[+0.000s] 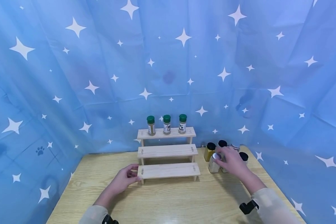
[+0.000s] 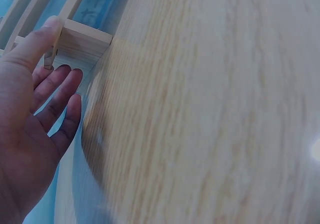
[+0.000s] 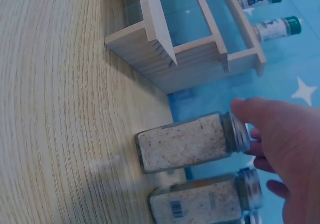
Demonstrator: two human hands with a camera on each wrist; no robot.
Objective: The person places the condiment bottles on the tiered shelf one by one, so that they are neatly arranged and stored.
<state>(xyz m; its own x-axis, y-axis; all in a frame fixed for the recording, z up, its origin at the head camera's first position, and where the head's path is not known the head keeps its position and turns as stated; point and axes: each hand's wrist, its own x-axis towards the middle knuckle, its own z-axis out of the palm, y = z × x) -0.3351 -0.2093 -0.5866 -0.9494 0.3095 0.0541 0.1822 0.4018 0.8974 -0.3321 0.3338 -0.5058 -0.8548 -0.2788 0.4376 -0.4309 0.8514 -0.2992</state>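
A three-tier wooden shelf rack (image 1: 169,170) stands near the back of the table. My left hand (image 1: 122,179) holds the left end of its lowest board, thumb at the front edge and fingers curled behind. To the right of the rack, my right hand (image 1: 233,161) pinches the silver lid of a square glass jar (image 3: 182,143) filled with pale, speckled seasoning. This jar stands foremost in a cluster. A similar silver-lidded jar (image 3: 200,203) is right beside it in the right wrist view. The right hand partly covers the jars behind it in the head view.
Three green-capped spice bottles (image 1: 166,124) line the top tier. Near the right hand stand a black-lidded jar of yellow powder (image 1: 209,152) and other black-lidded jars (image 1: 244,156). A blue star-patterned curtain (image 1: 168,74) hangs around the wooden table (image 1: 173,202).
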